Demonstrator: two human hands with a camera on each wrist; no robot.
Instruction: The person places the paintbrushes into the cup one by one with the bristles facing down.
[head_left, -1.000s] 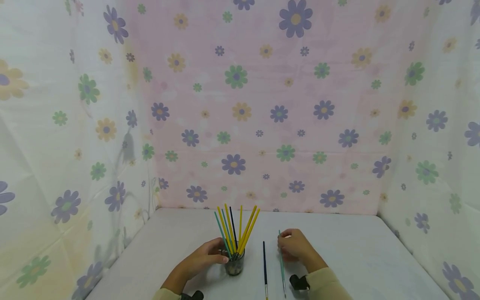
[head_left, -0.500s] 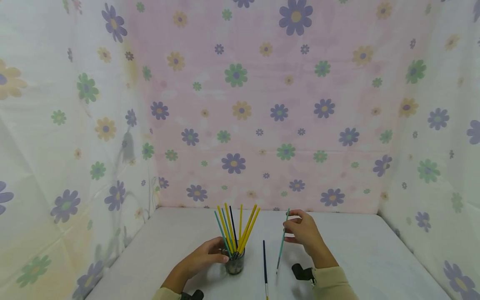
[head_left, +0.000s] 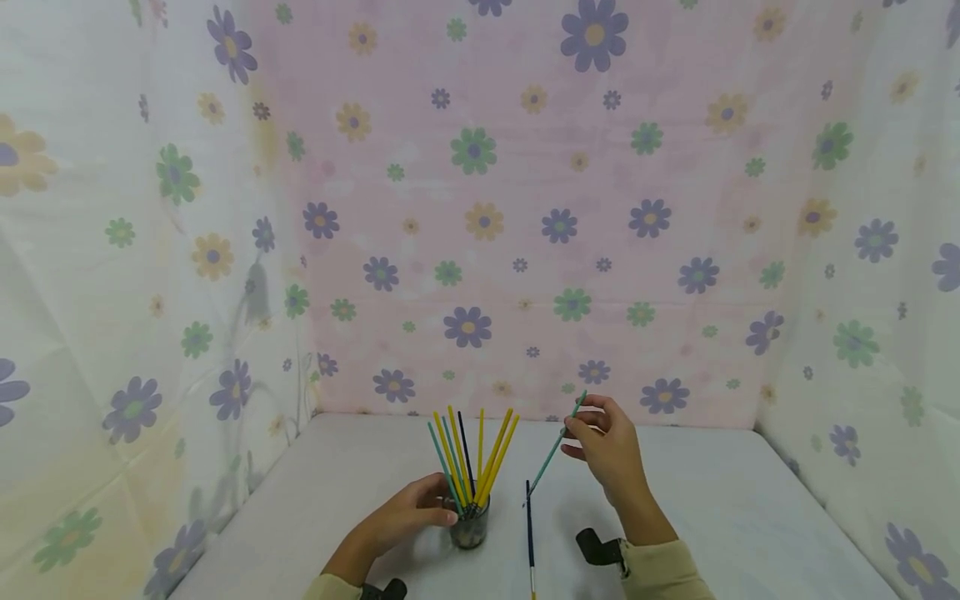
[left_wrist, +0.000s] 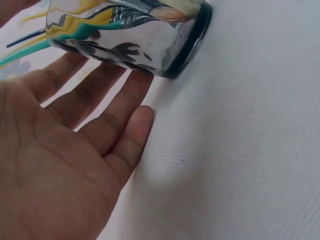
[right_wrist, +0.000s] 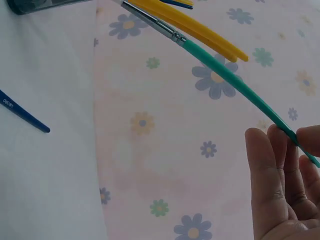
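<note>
A clear glass (head_left: 470, 533) stands upright on the table, full of paintbrushes with yellow, teal and dark blue handles, bristles down. My left hand (head_left: 408, 515) holds it from the left, thumb at the near side; the left wrist view has the fingers (left_wrist: 120, 107) against the glass wall (left_wrist: 150, 47). Raised above the table, my right hand (head_left: 613, 454) pinches a teal paintbrush (head_left: 553, 450) near its handle end. That brush slants, its metal ferrule (right_wrist: 155, 22) and tip pointing down and left toward the glass. The bristle tip is cut off in the right wrist view.
Between the glass and my right hand a dark blue paintbrush (head_left: 530, 533) lies on the white table (head_left: 720, 517), bristles toward me. Flower-printed cloth (head_left: 525, 250) walls the table at the back and both sides. Each wrist carries a dark camera mount (head_left: 600, 547).
My right hand has lifted the teal paintbrush off the table, and its tip has swung left, now over the dark blue brush's end. My left hand and the glass have stayed put.
</note>
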